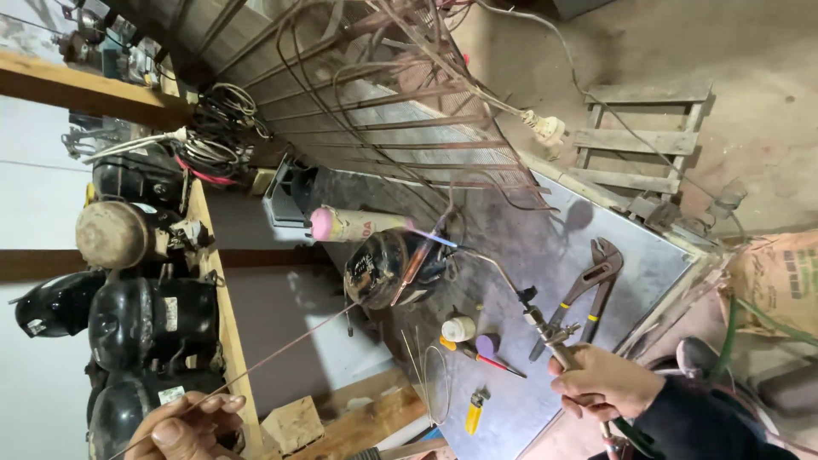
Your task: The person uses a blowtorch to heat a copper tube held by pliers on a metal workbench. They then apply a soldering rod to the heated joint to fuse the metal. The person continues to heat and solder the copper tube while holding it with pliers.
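My right hand (601, 381) grips the handle of a brazing torch (532, 313). Its thin bent nozzle reaches to a small blue flame (436, 238) at the copper pipes on a black compressor (379, 271). The compressor sits on a metal table (635, 251). My left hand (183, 430) pinches the end of a long thin filler rod (281, 353), and the rod's far tip points at the compressor, near the flame. A pink-capped gas canister (354, 223) lies just beyond the compressor.
Red-handled pliers (590, 288), a screwdriver (487, 359), a small white bottle (458, 328) and a yellow tool (475, 413) lie on the table. A wire condenser grid (383, 111) leans behind it. Several old compressors (149, 319) fill a wooden shelf. A wooden pallet (648, 136) and a sack (780, 277) are on the floor.
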